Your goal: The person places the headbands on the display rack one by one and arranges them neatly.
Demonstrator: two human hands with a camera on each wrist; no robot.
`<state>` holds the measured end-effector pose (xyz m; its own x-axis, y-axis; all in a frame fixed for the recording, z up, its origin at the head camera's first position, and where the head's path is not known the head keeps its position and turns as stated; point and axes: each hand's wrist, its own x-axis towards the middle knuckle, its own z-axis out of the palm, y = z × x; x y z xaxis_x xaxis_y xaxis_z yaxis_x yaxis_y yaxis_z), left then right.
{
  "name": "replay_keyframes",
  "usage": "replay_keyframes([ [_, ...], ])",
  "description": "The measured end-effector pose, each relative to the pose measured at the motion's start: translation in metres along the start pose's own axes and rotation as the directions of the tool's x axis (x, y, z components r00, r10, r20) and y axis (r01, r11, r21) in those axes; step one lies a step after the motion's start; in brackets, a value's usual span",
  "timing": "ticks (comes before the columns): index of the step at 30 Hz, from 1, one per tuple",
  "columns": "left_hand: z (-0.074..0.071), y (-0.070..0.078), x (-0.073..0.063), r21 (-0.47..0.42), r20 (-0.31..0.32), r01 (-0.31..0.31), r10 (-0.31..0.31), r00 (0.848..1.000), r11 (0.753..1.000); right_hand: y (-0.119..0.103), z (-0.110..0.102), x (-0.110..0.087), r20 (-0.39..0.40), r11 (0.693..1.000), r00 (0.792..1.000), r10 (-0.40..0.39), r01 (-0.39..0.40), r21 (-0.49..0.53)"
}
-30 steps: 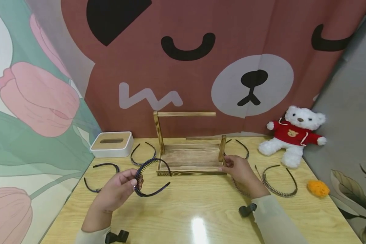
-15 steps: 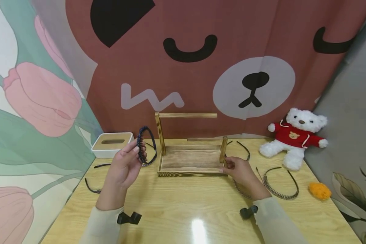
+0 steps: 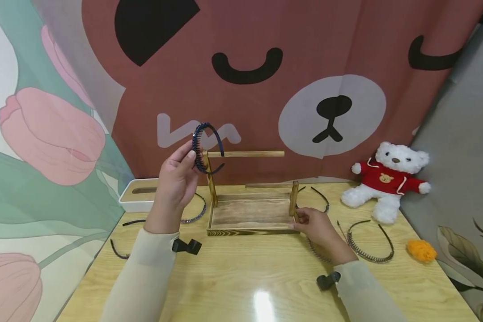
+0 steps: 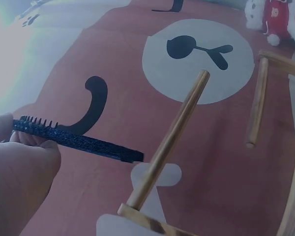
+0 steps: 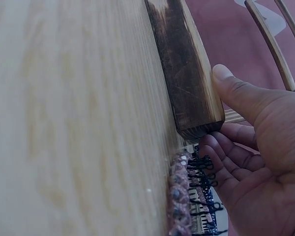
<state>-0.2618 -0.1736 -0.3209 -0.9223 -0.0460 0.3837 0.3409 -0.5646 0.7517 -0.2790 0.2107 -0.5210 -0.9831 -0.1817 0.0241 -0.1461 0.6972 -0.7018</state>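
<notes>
In the head view my left hand pinches a dark blue toothed headband between thumb and fingers, raised at the left end of the upper rod of a wooden rack. The headband overlaps that rod's left end in this view; in the left wrist view the sparkly headband points toward the rod. My right hand grips the front right corner of the rack's tray. In the right wrist view the thumb lies along the rack's front board, with curled fingers at its end.
More headbands lie on the table: one behind the left wrist, one behind the rack, one at the right. A tissue box stands back left. A white teddy bear and an orange fluffy thing are at the right.
My left hand has lifted the headband up and to the right, from over the table to the height of the upper rod, turning it along the way. The right hand stays on the rack.
</notes>
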Motion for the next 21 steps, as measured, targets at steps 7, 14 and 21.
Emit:
replay_keyframes([
  [7, 0.011, -0.012, 0.028, 0.035, -0.029, -0.042, 0.043, 0.999, 0.999, 0.001, 0.001, 0.0, -0.006, 1.0, 1.0, 0.007, -0.007, 0.001],
  [14, 0.0, -0.034, 0.031, 0.072, -0.084, 0.04, -0.034, 0.996, 0.997, 0.0, 0.003, 0.002, -0.005, 1.0, 1.0, -0.005, 0.005, -0.006],
  [21, -0.011, -0.069, 0.028, 0.084, -0.141, 0.11, -0.097, 0.985, 0.99, 0.002, 0.003, 0.001, -0.009, 1.0, 1.0, -0.008, 0.008, -0.004],
])
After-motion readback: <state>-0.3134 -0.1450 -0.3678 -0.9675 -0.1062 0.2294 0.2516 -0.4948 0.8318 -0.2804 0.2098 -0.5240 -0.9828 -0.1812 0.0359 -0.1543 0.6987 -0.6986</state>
